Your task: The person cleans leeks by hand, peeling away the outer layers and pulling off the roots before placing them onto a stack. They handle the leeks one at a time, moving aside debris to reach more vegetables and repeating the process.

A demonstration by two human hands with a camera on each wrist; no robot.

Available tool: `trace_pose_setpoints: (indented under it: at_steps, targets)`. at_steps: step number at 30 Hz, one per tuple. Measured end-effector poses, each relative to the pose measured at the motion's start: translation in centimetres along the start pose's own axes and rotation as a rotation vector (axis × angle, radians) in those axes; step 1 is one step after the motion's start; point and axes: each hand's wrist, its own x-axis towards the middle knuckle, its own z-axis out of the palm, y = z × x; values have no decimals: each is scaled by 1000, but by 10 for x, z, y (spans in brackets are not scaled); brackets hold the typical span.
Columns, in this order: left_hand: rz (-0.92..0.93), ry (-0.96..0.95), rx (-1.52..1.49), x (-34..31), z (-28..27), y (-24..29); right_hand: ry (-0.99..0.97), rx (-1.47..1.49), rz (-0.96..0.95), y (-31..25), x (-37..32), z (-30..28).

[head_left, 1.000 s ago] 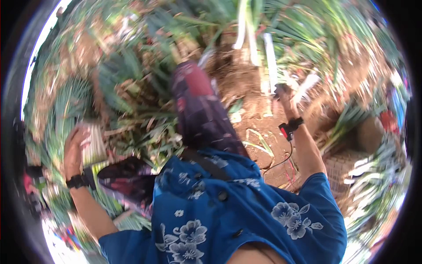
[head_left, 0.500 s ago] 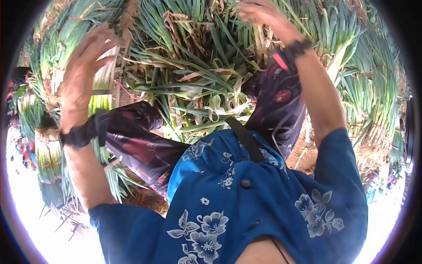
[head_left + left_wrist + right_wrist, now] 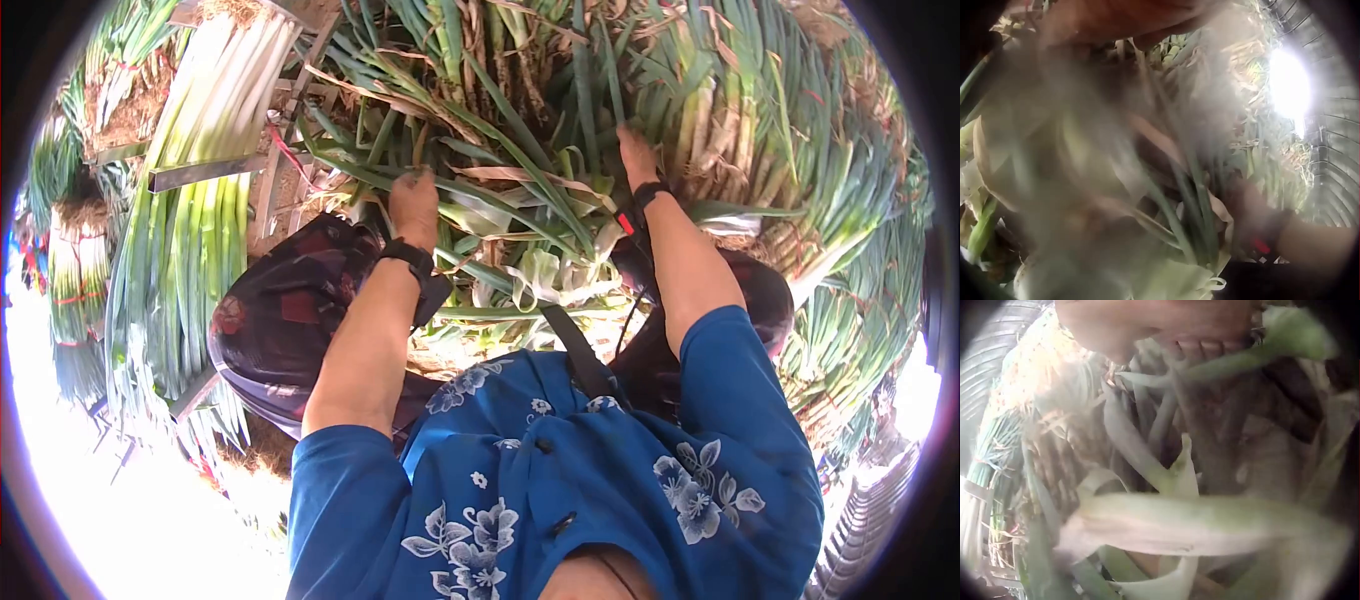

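Loose long green leaves and pale, dry trimmings (image 3: 500, 215) lie in a heap between the person's knees. On the heap's left side, the left hand (image 3: 413, 208) grips some leaves with curled fingers; in the left wrist view that hand (image 3: 1129, 19) shows only at the top edge, over blurred leaves (image 3: 1166, 206). The right hand (image 3: 637, 160) is at the heap's right side, by the roots of standing bunches. In the right wrist view, the fingers of the right hand (image 3: 1166, 328) curl down over a green leaf (image 3: 1235, 365), and a broad pale leaf (image 3: 1191, 525) lies below.
Trimmed white-and-green stalks (image 3: 200, 210) lie at the left across a metal bar (image 3: 205, 172). Bunches of leafy green onions (image 3: 720, 110) stand behind and to the right. Tied bunches (image 3: 80, 290) are at the far left. The person's knees (image 3: 290, 310) flank the heap.
Both hands have come down from their raised, spread positions onto the leaf heap. The left moved right, away from the trimmed stalks; the right moved down. Both have taken hold of leaves.
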Motion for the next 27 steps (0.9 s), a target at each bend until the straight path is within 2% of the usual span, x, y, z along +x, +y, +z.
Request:
trace_pose_setpoints:
  at_steps: [2, 4, 5, 7, 8, 10, 12, 13, 14, 15, 16, 19, 20, 21, 22, 23, 25, 27]
  targets:
    - [52, 52, 57, -4, 6, 19, -115, 255, -50, -6, -16, 14]
    - [119, 95, 88, -3, 12, 41, -131, 164, -67, -20, -35, 24]
    - [226, 129, 136, -1, 18, 48, -138, 116, -73, -31, -50, 28]
    - [441, 201, 233, 2, 26, 63, -31, 152, -129, -63, -96, 35]
    - [556, 190, 283, -5, 28, 74, 21, 171, -156, -76, -123, 43]
    - [786, 166, 386, -29, 33, 101, 90, 19, -277, -92, -168, 62]
    - [967, 61, 412, -52, 41, 113, -338, -133, -304, -101, -222, 65]
    - [1057, 7, 422, -59, 43, 114, -582, -389, -421, -88, -244, 77]
    - [1068, -64, 451, -60, 46, 108, -875, -503, -611, -92, -262, 71]
    - [1078, -135, 480, -58, 50, 94, -873, -347, -849, -63, -282, 85]
    - [1084, -205, 509, -55, 53, 80, -1036, -430, -872, -59, -292, 83]
    - [578, -137, 587, -33, 39, 42, -1280, -446, -766, -74, -269, 84]
    - [452, -159, 649, -21, 28, 26, -1376, -273, -703, -97, -243, 78]
    - [324, -177, 710, -11, 18, 11, -1368, -365, -362, -110, -216, 77]
    - [349, -228, 738, -8, 13, 1, -1067, -58, -663, -115, -193, 74]
    - [372, -277, 765, -7, 8, -7, -607, -351, -1170, -106, -151, 93]
    - [408, -426, 906, -8, 9, -22, -379, -7, -528, -154, -130, 79]
    - [425, -621, 1133, -6, 21, -36, -328, -174, -527, -150, -111, 105]
